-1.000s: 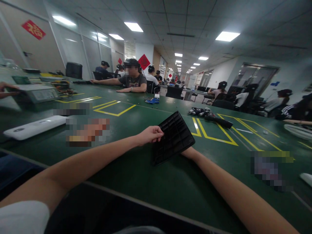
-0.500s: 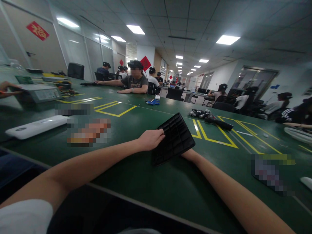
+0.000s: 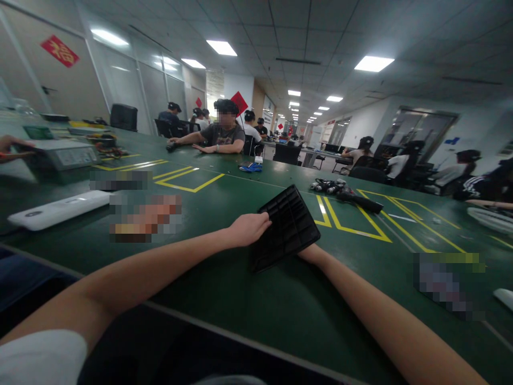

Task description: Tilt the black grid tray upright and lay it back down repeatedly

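Note:
A black ribbed plastic panel [image 3: 289, 224] stands tilted on the green table [image 3: 248, 289], leaning toward me. My left hand [image 3: 248, 229] rests against its left edge with the fingers curled on it. My right hand [image 3: 309, 253] is behind and under the panel's lower right corner. Only its wrist shows, and its fingers are hidden by the panel.
A white flat device [image 3: 56, 208] lies at the left, a grey machine [image 3: 66, 154] behind it. Black tools [image 3: 344, 191] lie among yellow floor-tape markings [image 3: 352, 219] to the right. A blue item [image 3: 250, 167] sits farther back. Several people sit at the far side.
My left hand slid down from the panel's top left edge onto its face and side. The panel stayed tilted in about the same place. The seated person opposite drew an arm in.

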`<act>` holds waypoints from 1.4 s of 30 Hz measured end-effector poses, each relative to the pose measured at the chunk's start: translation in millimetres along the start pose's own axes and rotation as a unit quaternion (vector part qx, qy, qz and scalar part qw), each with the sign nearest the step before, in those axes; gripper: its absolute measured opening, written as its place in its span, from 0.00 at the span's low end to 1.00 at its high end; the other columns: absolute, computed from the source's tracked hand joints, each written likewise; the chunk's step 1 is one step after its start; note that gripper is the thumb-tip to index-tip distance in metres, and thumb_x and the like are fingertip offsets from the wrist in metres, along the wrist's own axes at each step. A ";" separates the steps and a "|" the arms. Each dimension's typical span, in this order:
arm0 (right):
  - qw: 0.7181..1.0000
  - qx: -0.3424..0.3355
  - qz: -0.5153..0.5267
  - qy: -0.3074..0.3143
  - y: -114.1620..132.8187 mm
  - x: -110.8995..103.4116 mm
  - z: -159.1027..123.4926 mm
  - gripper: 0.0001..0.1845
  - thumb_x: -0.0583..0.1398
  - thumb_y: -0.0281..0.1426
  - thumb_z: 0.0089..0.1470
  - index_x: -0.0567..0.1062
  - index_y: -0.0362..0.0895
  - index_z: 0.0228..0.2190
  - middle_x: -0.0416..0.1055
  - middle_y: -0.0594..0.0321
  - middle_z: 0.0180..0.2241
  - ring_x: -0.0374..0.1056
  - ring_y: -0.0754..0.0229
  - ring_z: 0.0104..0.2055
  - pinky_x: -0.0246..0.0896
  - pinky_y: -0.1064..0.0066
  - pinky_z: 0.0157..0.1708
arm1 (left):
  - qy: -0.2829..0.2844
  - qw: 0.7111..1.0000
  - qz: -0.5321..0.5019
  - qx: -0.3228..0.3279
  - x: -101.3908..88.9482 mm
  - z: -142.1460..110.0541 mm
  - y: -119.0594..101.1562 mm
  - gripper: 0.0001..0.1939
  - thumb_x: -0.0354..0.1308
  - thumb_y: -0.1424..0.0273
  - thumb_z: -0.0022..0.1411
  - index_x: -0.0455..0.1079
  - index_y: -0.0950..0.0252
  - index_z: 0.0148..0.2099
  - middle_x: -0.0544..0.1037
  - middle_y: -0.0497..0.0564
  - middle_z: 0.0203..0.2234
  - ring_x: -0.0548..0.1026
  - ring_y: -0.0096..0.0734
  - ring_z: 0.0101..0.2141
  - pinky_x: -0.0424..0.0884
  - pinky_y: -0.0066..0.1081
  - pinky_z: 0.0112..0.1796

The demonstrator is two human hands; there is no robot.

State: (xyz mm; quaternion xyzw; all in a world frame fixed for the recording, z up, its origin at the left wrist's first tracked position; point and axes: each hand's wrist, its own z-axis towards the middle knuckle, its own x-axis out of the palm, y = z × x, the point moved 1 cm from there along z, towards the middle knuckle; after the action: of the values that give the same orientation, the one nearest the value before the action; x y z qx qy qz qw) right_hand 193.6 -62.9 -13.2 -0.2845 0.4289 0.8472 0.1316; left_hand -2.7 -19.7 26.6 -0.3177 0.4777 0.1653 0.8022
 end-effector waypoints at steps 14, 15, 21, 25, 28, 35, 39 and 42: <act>1.000 0.000 0.015 0.021 14.4 -2.4 2.0 0.32 0.53 0.52 0.53 0.64 0.52 0.56 0.59 0.60 0.60 0.53 0.53 0.62 0.39 0.55 0.64 | -0.036 0.816 -0.533 -0.221 2.1 11.5 12.3 0.02 0.48 0.74 0.53 0.59 0.64 0.32 0.66 0.46 0.22 0.64 0.24 0.20 0.60 0.24 0.21; 1.000 -0.002 0.009 0.023 15.6 -2.5 2.3 0.33 0.53 0.52 0.54 0.64 0.51 0.57 0.58 0.59 0.61 0.52 0.53 0.63 0.38 0.55 0.64 | -0.023 0.766 -0.588 -0.258 2.1 12.9 12.8 0.00 0.47 0.73 0.53 0.58 0.65 0.31 0.66 0.47 0.22 0.65 0.24 0.20 0.60 0.24 0.21; 1.000 -0.004 0.014 0.020 18.3 -2.6 3.6 0.33 0.53 0.52 0.53 0.64 0.51 0.57 0.59 0.60 0.60 0.54 0.52 0.62 0.43 0.55 0.63 | 0.053 0.841 -0.501 -0.197 0.8 11.4 15.6 0.14 0.62 0.65 0.47 0.64 0.67 0.33 0.62 0.43 0.22 0.61 0.21 0.22 0.54 0.22 0.21; 1.000 -0.014 0.006 0.004 9.6 -1.4 1.7 0.31 0.55 0.50 0.53 0.65 0.52 0.55 0.60 0.61 0.60 0.54 0.53 0.62 0.43 0.55 0.63 | 0.077 0.949 -0.298 -0.071 2.8 7.1 15.6 0.24 0.66 0.63 0.43 0.67 0.65 0.42 0.63 0.43 0.25 0.63 0.24 0.26 0.60 0.25 0.27; 1.000 -0.012 -0.010 -0.019 -5.0 0.7 -1.3 0.31 0.57 0.49 0.52 0.66 0.52 0.55 0.60 0.62 0.59 0.53 0.52 0.62 0.42 0.53 0.63 | 0.030 0.985 -0.170 0.004 0.5 5.4 12.8 0.20 0.63 0.60 0.47 0.68 0.65 0.40 0.67 0.48 0.29 0.65 0.30 0.31 0.62 0.29 0.33; 0.993 0.027 -0.105 -0.054 -34.1 -24.4 3.1 0.27 0.61 0.40 0.50 0.69 0.51 0.52 0.72 0.58 0.47 0.63 0.47 0.54 0.52 0.48 0.56 | -0.064 0.997 0.053 -0.002 -26.2 11.2 30.6 0.18 0.57 0.58 0.51 0.68 0.64 0.40 0.71 0.57 0.38 0.68 0.43 0.42 0.62 0.36 0.45; 0.937 0.153 -0.271 -0.161 -53.1 -76.2 -8.4 0.31 0.61 0.37 0.49 0.65 0.46 0.55 0.73 0.51 0.44 0.64 0.40 0.51 0.53 0.44 0.51 | -0.106 0.968 0.171 -0.152 -53.0 15.8 80.2 0.21 0.53 0.55 0.54 0.70 0.68 0.40 0.73 0.61 0.39 0.70 0.47 0.42 0.64 0.37 0.42; 0.882 0.225 -0.345 -0.228 -70.2 -113.6 -31.1 0.26 0.61 0.38 0.49 0.70 0.43 0.49 0.72 0.43 0.42 0.64 0.36 0.51 0.52 0.46 0.51 | -0.094 0.931 0.230 -0.267 -68.5 12.5 120.2 0.26 0.50 0.53 0.54 0.71 0.72 0.41 0.74 0.67 0.39 0.72 0.53 0.42 0.65 0.37 0.39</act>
State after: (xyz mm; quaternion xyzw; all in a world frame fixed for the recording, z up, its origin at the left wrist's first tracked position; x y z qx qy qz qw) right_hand 329.1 -43.6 -6.0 -0.1758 0.4405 0.6706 0.5704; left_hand -96.3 80.7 48.3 -0.3843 0.3982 0.4961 0.6690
